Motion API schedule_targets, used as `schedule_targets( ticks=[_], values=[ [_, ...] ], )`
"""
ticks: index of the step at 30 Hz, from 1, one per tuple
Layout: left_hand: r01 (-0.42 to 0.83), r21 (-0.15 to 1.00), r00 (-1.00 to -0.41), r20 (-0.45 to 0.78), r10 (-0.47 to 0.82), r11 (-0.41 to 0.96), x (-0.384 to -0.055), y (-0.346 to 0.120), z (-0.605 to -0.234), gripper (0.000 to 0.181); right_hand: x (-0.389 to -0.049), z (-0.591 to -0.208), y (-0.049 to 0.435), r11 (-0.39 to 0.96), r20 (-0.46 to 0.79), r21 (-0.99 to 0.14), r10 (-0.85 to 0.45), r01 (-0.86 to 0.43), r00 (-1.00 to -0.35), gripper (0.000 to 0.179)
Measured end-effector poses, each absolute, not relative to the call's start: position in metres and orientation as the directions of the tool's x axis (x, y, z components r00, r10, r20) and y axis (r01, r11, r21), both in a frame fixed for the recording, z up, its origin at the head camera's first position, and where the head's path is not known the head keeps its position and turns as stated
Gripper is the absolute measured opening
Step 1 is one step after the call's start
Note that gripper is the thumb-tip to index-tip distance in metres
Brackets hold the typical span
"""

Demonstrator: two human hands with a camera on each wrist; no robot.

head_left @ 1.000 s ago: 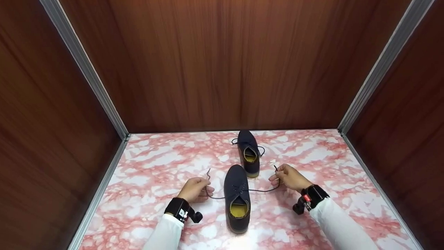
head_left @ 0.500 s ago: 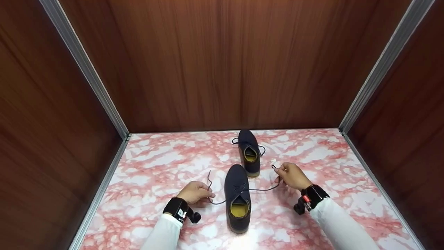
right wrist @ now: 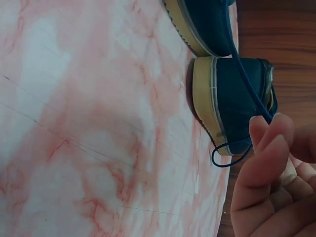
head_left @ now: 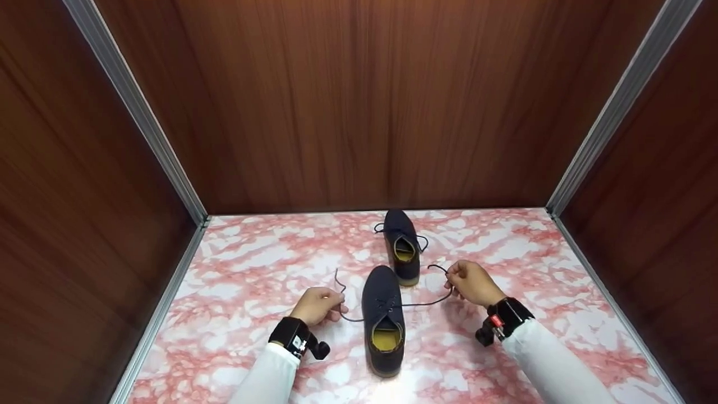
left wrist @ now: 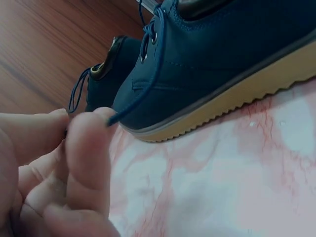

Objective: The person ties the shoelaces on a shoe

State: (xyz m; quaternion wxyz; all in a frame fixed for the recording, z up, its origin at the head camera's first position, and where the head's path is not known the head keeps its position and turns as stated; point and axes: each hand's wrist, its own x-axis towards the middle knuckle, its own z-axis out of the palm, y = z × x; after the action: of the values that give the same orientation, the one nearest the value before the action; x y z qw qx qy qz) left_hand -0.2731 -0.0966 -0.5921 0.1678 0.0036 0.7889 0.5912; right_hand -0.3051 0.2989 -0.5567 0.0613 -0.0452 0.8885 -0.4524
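Observation:
A dark navy shoe (head_left: 381, 289) with a yellow insole stands in the middle of the table, its toe pointing away. Its laces run out to both sides. On the left, my left hand (head_left: 317, 304) pinches one shoelace (left wrist: 154, 81) between thumb and fingers, the loose tip sticking up beyond them. My right hand (head_left: 472, 282) pinches the other shoelace (head_left: 426, 304), whose free end curls leftward past the fingertips. Both laces hang slightly slack. Behind stands a second navy shoe (head_left: 400, 224), its lace tied in a bow with a loop on each side.
The pink and white marbled table (head_left: 252, 252) is walled by brown wood-grain panels (head_left: 359, 112) with grey metal corner posts (head_left: 146, 112). The rear shoe's heel lies close beside the front shoe's toe.
The lace end at my right hand now reaches farther left beyond the fingertips. My left hand dipped slightly, then rose, still pinching its lace. Both shoes have stayed put.

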Motion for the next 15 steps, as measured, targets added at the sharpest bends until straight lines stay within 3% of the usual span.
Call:
schedule_targets(
  ticks=[10,15],
  values=[
    [-0.211,0.917,-0.917,-0.306,0.256,0.339,-0.273,-0.094,-0.586,0.029,-0.306,-0.543,0.299,0.608,0.027,-0.789,-0.1,-0.082,-0.995,0.012],
    [-0.152,0.918,-0.925,-0.262,0.274,0.365,-0.271,-0.092,-0.585,0.016,-0.305,-0.536,0.298,0.634,0.078,-0.766,-0.065,-0.101,-0.995,0.013]
  ],
)
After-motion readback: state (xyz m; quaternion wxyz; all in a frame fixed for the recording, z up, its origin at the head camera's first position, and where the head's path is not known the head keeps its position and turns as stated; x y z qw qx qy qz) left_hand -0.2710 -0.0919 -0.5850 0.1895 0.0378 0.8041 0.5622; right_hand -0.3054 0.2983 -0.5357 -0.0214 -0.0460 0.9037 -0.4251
